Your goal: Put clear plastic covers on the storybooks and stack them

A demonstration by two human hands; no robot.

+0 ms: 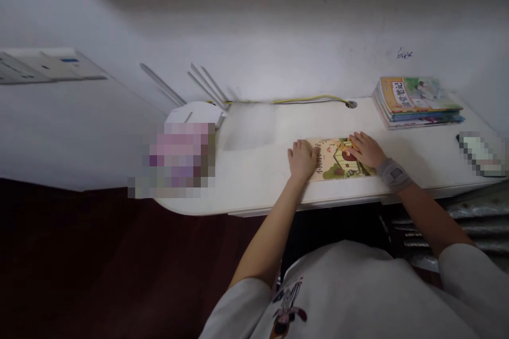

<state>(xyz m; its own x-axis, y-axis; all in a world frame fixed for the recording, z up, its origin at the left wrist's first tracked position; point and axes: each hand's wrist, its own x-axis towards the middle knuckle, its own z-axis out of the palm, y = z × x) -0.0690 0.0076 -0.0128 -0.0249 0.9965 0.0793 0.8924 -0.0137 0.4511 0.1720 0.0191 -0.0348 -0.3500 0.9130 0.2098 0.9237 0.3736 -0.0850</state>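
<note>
A yellow picture book (336, 161) lies flat on the white desk, its illustrated cover facing up with a small house and trees on it. My left hand (303, 161) rests palm down at the book's left edge, partly on the desk, with its fingers pointing away from me. Over the upper right part of the cover lies my right hand (368, 150), fingers apart, a grey band around the wrist. Both hands touch the book, and neither lifts it. The book's far right side is partly hidden under my right hand.
Right of the book stands a stack of books (425, 103), with a phone-like blurred object (482, 154) nearer the right end. At left are a white router (194, 111) with antennas and a pixelated pink item (181, 151). A yellow cable (310, 98) runs along the wall.
</note>
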